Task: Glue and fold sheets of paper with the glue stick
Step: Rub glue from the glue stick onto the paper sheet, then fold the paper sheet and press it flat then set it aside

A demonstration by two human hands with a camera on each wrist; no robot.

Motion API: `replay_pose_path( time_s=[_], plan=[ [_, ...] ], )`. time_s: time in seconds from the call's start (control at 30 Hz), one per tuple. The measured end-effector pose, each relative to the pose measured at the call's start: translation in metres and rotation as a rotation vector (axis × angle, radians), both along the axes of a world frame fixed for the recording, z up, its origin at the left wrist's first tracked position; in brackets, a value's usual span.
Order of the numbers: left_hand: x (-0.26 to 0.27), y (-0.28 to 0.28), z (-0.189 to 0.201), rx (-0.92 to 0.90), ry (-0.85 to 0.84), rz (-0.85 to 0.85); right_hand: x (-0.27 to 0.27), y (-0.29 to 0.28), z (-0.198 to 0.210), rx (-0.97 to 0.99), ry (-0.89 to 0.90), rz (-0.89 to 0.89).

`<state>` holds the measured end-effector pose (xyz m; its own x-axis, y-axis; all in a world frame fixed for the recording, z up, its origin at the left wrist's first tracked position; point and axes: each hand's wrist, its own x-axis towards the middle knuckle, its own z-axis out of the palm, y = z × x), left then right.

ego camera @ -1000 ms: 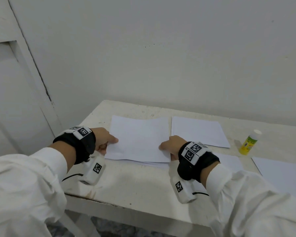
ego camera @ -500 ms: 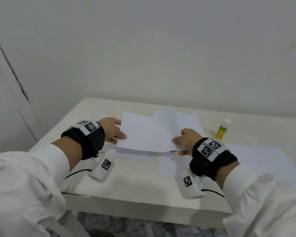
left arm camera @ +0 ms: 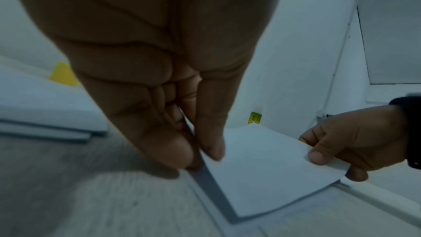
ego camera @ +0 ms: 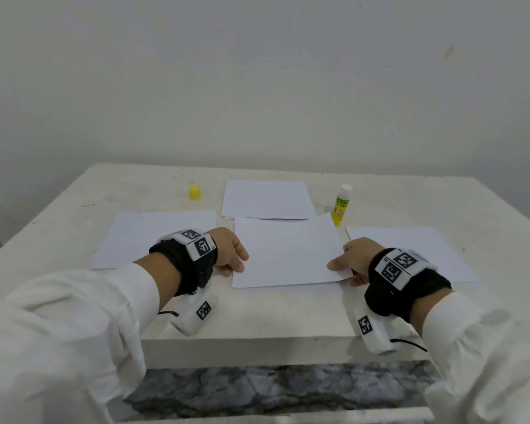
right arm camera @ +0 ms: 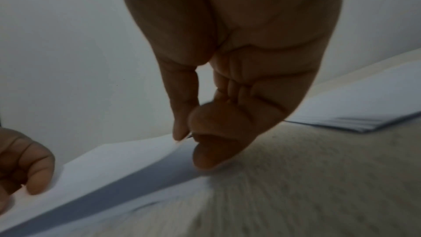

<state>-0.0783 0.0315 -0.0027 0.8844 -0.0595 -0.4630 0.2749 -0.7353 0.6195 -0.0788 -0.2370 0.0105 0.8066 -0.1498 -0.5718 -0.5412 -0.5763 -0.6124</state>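
Near the front of the worktop (ego camera: 257, 313) I pinch one sheet (ego camera: 285, 252) by its side edges: left hand (ego camera: 227, 252) thumb on top, right hand (ego camera: 354, 261) likewise. I'd lower it flat and square before gluing, judging by its sag. It is thin, matte and limp. Behind stand the glue stick (ego camera: 341, 206), uncapped, and its yellow cap (ego camera: 194, 192).
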Motion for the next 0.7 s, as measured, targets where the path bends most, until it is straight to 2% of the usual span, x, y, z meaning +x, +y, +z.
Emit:
replay_pose_path(
  time_s=[0.53,0.7],
  plan=[
    [-0.0069,0.0010,0.0023,0.076,0.005,-0.048,0.0013,0.0092,-0.0035,-0.038,0.017,0.046],
    [-0.0094,-0.0040,0.0042,0.140,-0.027,-0.077,0.0026,0.0091,-0.0068,-0.108,0.007,0.079]
  ],
)
